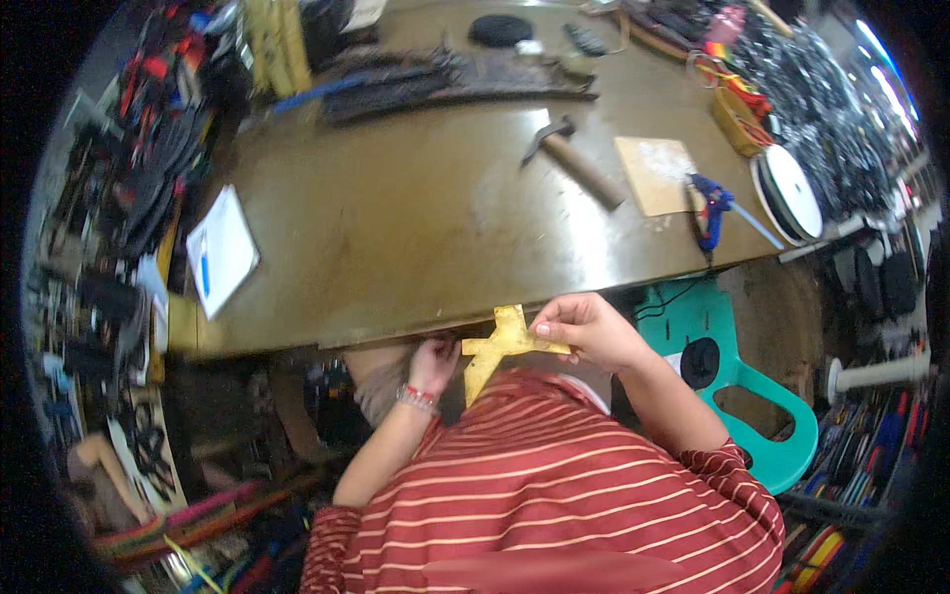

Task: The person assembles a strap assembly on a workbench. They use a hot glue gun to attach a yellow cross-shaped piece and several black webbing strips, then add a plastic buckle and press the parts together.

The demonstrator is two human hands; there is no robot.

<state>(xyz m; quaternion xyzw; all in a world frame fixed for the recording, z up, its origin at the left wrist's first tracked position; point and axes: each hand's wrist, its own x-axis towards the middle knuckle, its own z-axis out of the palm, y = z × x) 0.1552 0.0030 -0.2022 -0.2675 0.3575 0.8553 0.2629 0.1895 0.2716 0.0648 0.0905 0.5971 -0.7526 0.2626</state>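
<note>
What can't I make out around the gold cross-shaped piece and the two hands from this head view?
- Left hand: its fingertips reach under the table edge, so its grip is unclear.
- Gold cross-shaped piece: its lower end is hidden behind the striped shirt.
- Right hand: pinches one arm of the piece, covering that tip.
- Piece's material: too small and blurred to tell.
- Shelves at the left rim: bent and blurred by the fisheye.

Light: dim, warm; bright strips glared upper right.
Table [416, 218]: dull sheen mid-surface.
Edges: heavy fisheye bend, black corners.
Focus: soft, rim clutter blurred.
</note>
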